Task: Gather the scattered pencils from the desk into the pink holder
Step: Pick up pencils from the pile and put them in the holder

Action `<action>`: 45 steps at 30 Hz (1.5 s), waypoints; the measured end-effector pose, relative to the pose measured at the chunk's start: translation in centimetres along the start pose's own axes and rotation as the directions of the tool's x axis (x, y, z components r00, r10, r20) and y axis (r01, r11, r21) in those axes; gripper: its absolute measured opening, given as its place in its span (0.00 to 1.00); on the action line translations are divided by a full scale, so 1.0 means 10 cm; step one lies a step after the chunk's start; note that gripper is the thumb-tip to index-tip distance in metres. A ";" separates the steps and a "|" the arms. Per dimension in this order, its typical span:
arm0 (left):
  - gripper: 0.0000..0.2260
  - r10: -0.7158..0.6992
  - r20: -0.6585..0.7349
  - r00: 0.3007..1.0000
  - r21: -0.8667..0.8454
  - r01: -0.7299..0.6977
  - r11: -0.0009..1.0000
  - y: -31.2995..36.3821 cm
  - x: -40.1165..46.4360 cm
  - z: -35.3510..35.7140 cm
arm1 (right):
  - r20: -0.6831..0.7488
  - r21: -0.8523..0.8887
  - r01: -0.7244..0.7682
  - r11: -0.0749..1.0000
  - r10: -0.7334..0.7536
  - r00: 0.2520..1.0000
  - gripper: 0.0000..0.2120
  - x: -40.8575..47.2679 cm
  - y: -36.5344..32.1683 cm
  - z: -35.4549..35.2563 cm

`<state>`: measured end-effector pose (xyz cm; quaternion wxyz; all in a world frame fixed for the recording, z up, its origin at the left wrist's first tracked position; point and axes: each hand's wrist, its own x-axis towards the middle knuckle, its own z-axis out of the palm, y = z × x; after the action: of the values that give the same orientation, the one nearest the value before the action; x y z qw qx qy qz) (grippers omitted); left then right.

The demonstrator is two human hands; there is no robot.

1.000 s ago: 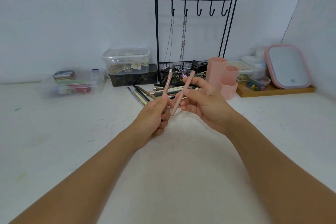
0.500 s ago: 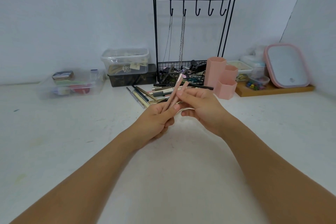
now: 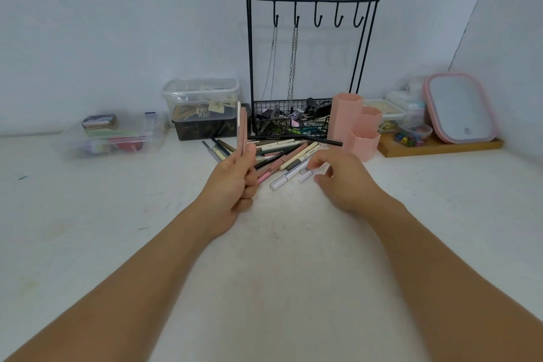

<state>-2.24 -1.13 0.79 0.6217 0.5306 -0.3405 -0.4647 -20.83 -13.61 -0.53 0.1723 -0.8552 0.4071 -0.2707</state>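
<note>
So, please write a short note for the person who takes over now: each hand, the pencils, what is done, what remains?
Left hand: holds two pink pencils upright, above the desk.
Right hand: holds nothing, fingers loosely curled over the white pencil at the near edge of the pile.
Pencil pile: on the desk, left of the pink holder.
Done: two pencils collected in hand; none visible in the holder.
Left: gather the pile, then put all into the holder.

Matt pink plastic holder (image 3: 354,126); black wire metal rack (image 3: 308,67); wooden tray (image 3: 440,147).
</note>
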 end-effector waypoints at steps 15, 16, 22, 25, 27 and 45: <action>0.20 -0.036 0.007 0.999 0.050 0.035 0.998 0.00 -0.02 0.02 | 0.077 -0.152 0.010 0.988 0.002 0.997 0.09 0.01 -0.09 -0.03; 0.19 -0.037 0.007 0.999 0.048 0.036 0.998 0.00 -0.02 0.02 | 0.082 -0.169 0.013 0.986 0.001 0.997 0.08 0.01 -0.09 -0.04; 0.20 -0.027 -0.014 1.000 0.028 0.027 0.999 -0.01 -0.04 0.04 | 0.017 0.001 0.123 0.992 -0.123 0.992 0.03 0.00 -0.24 -0.05; 0.19 0.000 0.017 1.000 0.035 -0.001 0.999 -0.01 -0.05 0.05 | -0.119 0.413 0.054 0.909 -0.005 0.993 0.04 0.01 -0.38 -0.12; 0.19 0.037 0.053 0.998 0.055 -0.040 0.998 -0.01 -0.06 0.05 | -0.056 0.718 -0.011 0.696 0.073 0.996 0.06 0.00 -0.48 -0.16; 0.14 0.020 0.197 0.980 0.288 -0.078 0.954 -0.07 -0.08 0.08 | 0.054 0.721 -0.038 0.692 -0.002 0.999 0.10 -0.05 -0.51 -0.01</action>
<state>-3.38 -0.70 0.35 0.5114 0.5614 -0.4773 -0.4423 -18.02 -10.13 2.02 0.5068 -0.7215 0.2721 -0.3855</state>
